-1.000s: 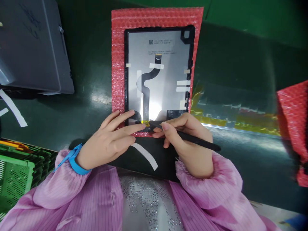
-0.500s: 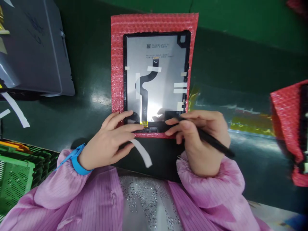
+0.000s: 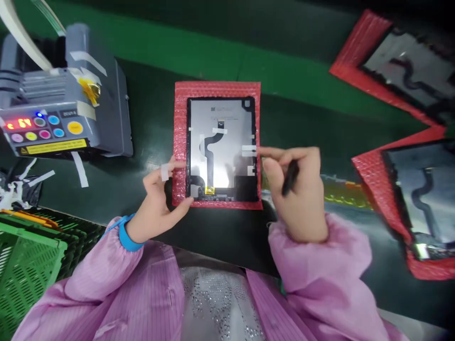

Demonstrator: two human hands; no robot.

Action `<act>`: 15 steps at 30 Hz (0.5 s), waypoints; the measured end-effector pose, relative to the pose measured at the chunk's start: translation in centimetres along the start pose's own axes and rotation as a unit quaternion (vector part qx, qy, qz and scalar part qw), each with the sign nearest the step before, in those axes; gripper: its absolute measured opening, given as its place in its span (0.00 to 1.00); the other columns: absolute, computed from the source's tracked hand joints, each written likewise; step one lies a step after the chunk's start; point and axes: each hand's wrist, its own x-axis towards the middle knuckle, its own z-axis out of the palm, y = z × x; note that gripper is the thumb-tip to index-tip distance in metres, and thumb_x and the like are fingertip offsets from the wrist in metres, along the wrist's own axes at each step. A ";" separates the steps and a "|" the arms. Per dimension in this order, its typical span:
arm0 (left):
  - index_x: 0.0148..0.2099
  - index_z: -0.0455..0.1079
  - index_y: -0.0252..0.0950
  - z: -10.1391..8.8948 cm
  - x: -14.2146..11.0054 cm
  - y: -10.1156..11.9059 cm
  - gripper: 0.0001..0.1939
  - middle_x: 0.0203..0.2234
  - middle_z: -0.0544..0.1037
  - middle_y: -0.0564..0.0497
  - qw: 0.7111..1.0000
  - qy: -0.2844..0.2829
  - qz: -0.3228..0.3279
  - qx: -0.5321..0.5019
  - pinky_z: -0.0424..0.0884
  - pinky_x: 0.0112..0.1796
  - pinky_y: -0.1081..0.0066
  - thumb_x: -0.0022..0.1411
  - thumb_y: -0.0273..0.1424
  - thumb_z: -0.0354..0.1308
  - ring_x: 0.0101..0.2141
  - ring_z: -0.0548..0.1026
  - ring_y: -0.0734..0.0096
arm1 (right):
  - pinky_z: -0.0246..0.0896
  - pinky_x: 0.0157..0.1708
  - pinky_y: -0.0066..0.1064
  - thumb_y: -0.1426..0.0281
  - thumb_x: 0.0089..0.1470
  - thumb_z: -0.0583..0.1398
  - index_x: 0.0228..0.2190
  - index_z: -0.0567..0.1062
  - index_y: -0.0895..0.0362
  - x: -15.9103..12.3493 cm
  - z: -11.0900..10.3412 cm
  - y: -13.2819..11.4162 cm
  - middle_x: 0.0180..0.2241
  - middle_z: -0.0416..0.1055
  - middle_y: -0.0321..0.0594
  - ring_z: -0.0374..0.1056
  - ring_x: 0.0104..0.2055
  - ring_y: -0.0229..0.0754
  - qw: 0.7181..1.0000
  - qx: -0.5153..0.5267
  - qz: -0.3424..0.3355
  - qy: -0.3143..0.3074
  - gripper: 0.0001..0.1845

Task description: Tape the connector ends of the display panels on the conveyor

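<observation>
A tablet screen (image 3: 234, 142) lies back side up on a red bubble-wrap sheet (image 3: 180, 137), with a dark ribbon cable (image 3: 210, 163) running down it to yellow tape (image 3: 209, 190). My left hand (image 3: 156, 206) is open at the lower left, its thumb at the screen's bottom corner and its fingers at the left edge. A short white tape strip (image 3: 164, 172) clings to one of those fingers. My right hand (image 3: 300, 189) holds a black pen-shaped tool (image 3: 291, 177) in curled fingers. Its index fingertip reaches the right edge of the bubble wrap, beside white tape pieces.
A grey tape dispenser (image 3: 103, 109) with lit buttons stands at the left, a white strip (image 3: 80, 169) hanging from its front. Below it is a green crate (image 3: 31, 270). Two more screens (image 3: 419, 189) (image 3: 415, 71) on red wrap lie at the right. Clear yellowish film (image 3: 341, 194) lies between.
My view has shifted left, bringing the dispenser's front and another screen into view. My left fingers have moved off the yellow tape to the left edge. My right hand has left the lower right corner.
</observation>
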 end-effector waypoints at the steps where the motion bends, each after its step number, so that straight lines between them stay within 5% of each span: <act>1: 0.57 0.42 0.40 0.2 0.0 -0.1 0.31 0.57 0.59 0.36 1.000 -0.003 0.006 0.021 0.53 0.62 0.42 0.61 0.23 0.58 0.63 0.57 0.54 | 0.69 0.43 0.40 0.63 0.58 0.63 0.35 0.61 0.51 1.2 -0.2 0.5 0.44 0.74 0.42 0.73 0.45 0.45 0.998 0.029 0.052 0.027 0.14; 4: 0.58 0.44 0.38 0.5 0.0 -0.4 0.30 0.57 0.58 0.33 0.997 -0.015 0.023 0.077 0.62 0.59 0.47 0.62 0.22 0.57 0.61 0.60 0.54 | 0.70 0.29 0.32 0.64 0.47 0.69 0.35 0.58 0.52 4.6 0.1 1.7 0.37 0.72 0.38 0.72 0.33 0.40 0.980 0.107 0.163 0.027 0.25; 7: 0.60 0.43 0.39 0.5 0.2 -0.8 0.30 0.57 0.57 0.34 0.996 -0.021 0.016 0.082 0.64 0.58 0.48 0.63 0.21 0.55 0.62 0.60 0.55 | 0.64 0.23 0.27 0.67 0.43 0.70 0.35 0.59 0.53 7.2 1.3 1.2 0.31 0.69 0.33 0.67 0.27 0.36 0.975 0.101 0.199 -0.014 0.26; 11: 0.60 0.41 0.42 0.2 2.1 -1.7 0.30 0.58 0.55 0.36 0.999 -0.001 -0.012 0.044 0.56 0.62 0.46 0.64 0.24 0.55 0.63 0.59 0.56 | 0.62 0.25 0.25 0.69 0.51 0.67 0.37 0.66 0.58 12.5 2.8 -1.6 0.31 0.68 0.35 0.65 0.29 0.35 0.993 0.051 0.101 -0.019 0.16; 15: 0.56 0.43 0.43 0.3 5.4 -2.2 0.25 0.57 0.59 0.40 0.997 0.049 -0.023 -0.061 0.48 0.63 0.44 0.65 0.25 0.54 0.64 0.59 0.62 | 0.68 0.31 0.28 0.67 0.61 0.61 0.41 0.71 0.61 20.2 1.1 -3.7 0.37 0.70 0.39 0.67 0.33 0.35 0.998 0.028 0.034 0.045 0.10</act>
